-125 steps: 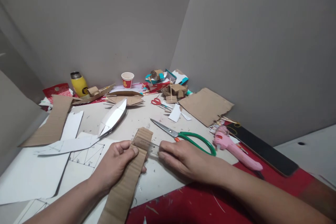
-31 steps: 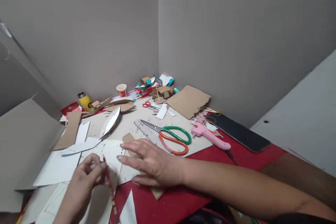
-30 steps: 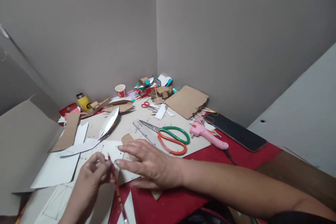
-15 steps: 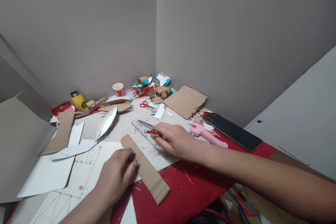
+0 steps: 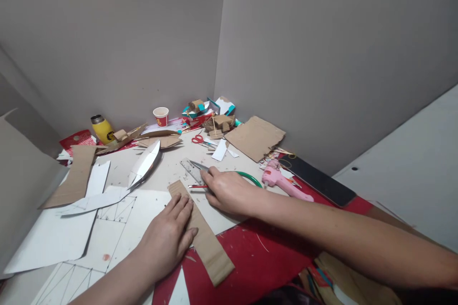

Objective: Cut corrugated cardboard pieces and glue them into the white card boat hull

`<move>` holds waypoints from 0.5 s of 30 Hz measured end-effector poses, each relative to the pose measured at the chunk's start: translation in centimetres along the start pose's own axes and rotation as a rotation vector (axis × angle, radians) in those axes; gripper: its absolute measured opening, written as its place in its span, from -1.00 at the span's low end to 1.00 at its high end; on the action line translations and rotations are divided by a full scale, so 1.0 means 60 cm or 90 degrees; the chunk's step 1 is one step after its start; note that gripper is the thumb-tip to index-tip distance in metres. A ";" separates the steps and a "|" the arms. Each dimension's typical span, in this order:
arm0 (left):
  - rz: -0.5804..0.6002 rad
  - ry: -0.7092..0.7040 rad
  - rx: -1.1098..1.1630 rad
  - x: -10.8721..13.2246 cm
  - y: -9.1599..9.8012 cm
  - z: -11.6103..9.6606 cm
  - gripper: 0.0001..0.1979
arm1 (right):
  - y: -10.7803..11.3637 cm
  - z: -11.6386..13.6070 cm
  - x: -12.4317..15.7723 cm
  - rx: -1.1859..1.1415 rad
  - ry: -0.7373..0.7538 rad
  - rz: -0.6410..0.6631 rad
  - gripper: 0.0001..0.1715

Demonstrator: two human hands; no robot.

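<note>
A long brown corrugated cardboard strip (image 5: 209, 250) lies diagonally on the table in front of me. My left hand (image 5: 168, 238) rests flat on its upper half, fingers stretched out. My right hand (image 5: 227, 191) lies just right of the strip's top end, fingers curled round a red pencil (image 5: 196, 186) whose tip points left. Under that hand lie a clear ruler (image 5: 189, 169) and the green-handled scissors (image 5: 250, 178), partly hidden.
White sheets with drawn lines (image 5: 107, 228) cover the left. A pink glue gun (image 5: 282, 183) and a black phone (image 5: 317, 181) lie to the right. Small red scissors (image 5: 198, 139), a paper cup (image 5: 161, 116), a yellow bottle (image 5: 100, 128) and cardboard scraps crowd the back corner.
The red pencil passed from my left hand to my right. My left hand then went flat onto the cardboard strip, and my right hand came to rest by the ruler.
</note>
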State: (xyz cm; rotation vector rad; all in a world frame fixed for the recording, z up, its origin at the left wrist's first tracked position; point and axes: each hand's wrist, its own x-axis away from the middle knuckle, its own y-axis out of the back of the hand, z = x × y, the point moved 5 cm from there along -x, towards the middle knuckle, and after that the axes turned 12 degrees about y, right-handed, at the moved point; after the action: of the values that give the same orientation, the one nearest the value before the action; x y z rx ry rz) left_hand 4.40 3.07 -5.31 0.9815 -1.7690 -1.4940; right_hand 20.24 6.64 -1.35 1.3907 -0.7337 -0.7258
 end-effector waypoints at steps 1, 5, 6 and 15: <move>0.006 -0.003 0.012 -0.002 -0.001 0.002 -0.43 | 0.000 -0.001 -0.004 -0.004 -0.002 0.002 -0.47; 0.005 -0.010 0.044 -0.015 0.001 0.003 -0.44 | -0.001 -0.010 -0.023 -0.040 -0.009 0.001 -0.48; 0.000 -0.011 0.049 -0.018 0.003 0.003 -0.44 | 0.001 -0.015 -0.028 -0.055 -0.010 -0.002 -0.46; -0.092 -0.012 0.114 -0.013 0.005 0.008 -0.51 | 0.024 -0.021 0.008 -0.283 -0.001 -0.074 -0.37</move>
State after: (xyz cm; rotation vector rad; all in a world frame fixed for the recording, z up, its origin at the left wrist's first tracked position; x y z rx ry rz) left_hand 4.38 3.98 -5.10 1.2106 -1.9063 -1.4539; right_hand 21.56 7.08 0.05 1.0305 -0.4579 -0.9184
